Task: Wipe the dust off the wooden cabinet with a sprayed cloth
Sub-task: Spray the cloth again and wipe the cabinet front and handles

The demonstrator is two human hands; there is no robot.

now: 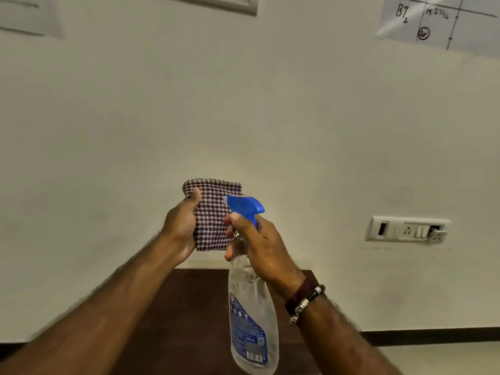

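My left hand (180, 228) grips a folded checked cloth (213, 212), maroon and white, held upright in front of the wall. My right hand (259, 247) holds a clear spray bottle (253, 315) by its neck, fingers around the trigger under the blue spray head (244, 205). The nozzle points left at the cloth, almost touching it. Below both arms lies the dark wooden cabinet (194, 307), its top largely hidden by my forearms and the bottle.
A plain cream wall fills most of the view. A white socket and switch plate (407, 230) sits on the wall at the right. A paper sheet with handwriting (443, 20) hangs at top right. A dark skirting strip (433, 337) runs along the floor.
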